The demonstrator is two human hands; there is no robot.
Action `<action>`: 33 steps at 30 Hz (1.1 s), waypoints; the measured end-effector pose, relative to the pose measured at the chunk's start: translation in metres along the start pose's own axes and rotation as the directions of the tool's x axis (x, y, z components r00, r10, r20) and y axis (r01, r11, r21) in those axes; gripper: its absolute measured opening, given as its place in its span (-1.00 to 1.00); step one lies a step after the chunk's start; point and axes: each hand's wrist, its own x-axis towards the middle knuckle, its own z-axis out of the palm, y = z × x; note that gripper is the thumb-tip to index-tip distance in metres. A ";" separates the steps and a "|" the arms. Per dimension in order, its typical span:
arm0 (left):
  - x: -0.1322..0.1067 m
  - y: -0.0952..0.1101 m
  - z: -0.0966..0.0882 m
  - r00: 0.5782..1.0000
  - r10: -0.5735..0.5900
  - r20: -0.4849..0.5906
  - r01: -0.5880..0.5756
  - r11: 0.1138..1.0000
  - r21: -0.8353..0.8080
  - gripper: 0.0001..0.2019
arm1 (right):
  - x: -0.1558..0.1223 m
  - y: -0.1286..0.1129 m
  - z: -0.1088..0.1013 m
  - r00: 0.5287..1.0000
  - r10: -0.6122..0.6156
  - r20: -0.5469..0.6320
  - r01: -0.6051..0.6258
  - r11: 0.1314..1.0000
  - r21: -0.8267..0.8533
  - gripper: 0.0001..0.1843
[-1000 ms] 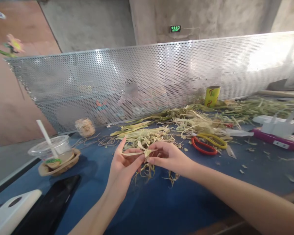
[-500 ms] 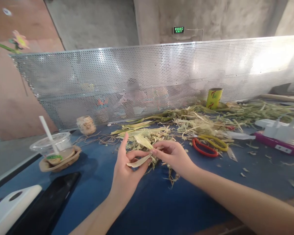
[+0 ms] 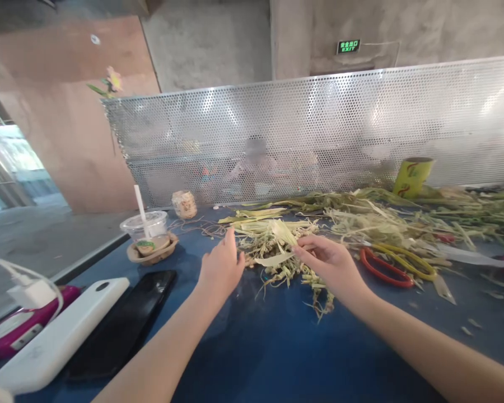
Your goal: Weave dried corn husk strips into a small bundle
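My right hand [image 3: 330, 260] pinches pale dried strips that look like corn husk [image 3: 282, 232] between thumb and fingertips. One strip stands upward and another juts left. My left hand [image 3: 222, 262] is off to the left, apart from the strips, with its back toward me. Some of its fingers point up and away, others are hidden; it appears open and holds nothing visible. Beneath and behind the hands lies a heap of curled husk scraps [image 3: 256, 243]. Right of my right hand are scissors with one red handle [image 3: 386, 275] and one yellow handle [image 3: 407, 262].
At left, a lidded plastic cup [image 3: 151, 225] with a straw sits in a cardboard holder [image 3: 151, 256], near a small wrapped bundle [image 3: 183, 205] and thin brown string [image 3: 201, 225]. A black phone [image 3: 126, 324], white power bank [image 3: 63, 336] and yellow roll [image 3: 412, 178] also lie about. A perforated metal screen [image 3: 277, 134] stands behind.
My left hand has let go of the husk strips and drawn away left, while my right hand keeps hold of them. The view has turned left, bringing a purple power strip into sight.
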 end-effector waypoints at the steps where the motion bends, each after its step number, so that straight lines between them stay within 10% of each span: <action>1: 0.000 0.001 0.002 1.000 0.018 0.020 -0.018 1.000 -0.004 -0.41 | -0.001 0.000 0.000 1.000 -0.014 -0.006 0.014 1.000 -0.014 -0.78; 16: -0.018 0.021 0.014 0.947 0.318 0.029 -0.296 0.909 -0.294 -0.69 | 0.005 -0.009 -0.009 0.994 0.018 -0.110 -0.011 0.998 0.061 -0.79; 23: 0.012 -0.010 -0.003 0.984 0.070 -0.161 -0.115 0.950 -0.290 -0.61 | 0.024 -0.002 -0.023 0.949 0.147 -0.280 -0.015 0.904 0.427 -0.74; 33: 0.041 -0.060 0.003 0.973 -0.119 -0.198 0.097 0.988 -0.122 -0.47 | 0.039 -0.004 -0.038 0.991 0.122 -0.057 -0.018 0.544 0.839 -0.82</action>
